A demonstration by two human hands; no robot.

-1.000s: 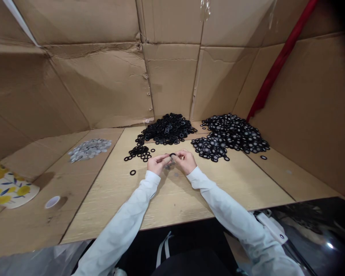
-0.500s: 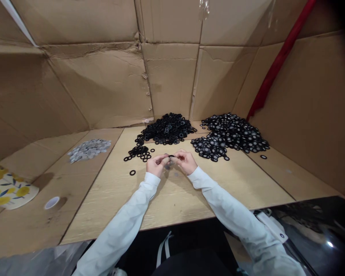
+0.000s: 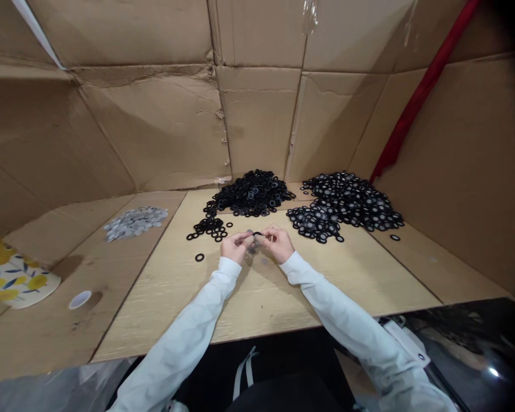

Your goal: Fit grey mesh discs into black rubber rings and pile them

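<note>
Thumb and fingertips of the left hand and the right hand are pinched together on opposite sides of one small black ring, held just above the board between them. The ring is thin, smooth and dark, mostly hidden by the fingers, so whether its centre is filled cannot be told. The other fingers curl in loosely. Just below the fingertips lie a few flat grey discs, partly covered by the hands.

The board is pale and wood-coloured, with a faintly wrinkled sheen. A lone ring lies flat near the left wrist, and beyond it a loose cluster of matt black rings. Farther back rises a big heap of the same open rings. To its right spreads a wide pile of black rings with pale centres; one stray piece lies apart at its edge. Well to the left, on brown cardboard, sits a low mound of thin, dull-grey round discs. Creased cardboard walls stand behind, a strip of red cloth hanging at the right.
</note>
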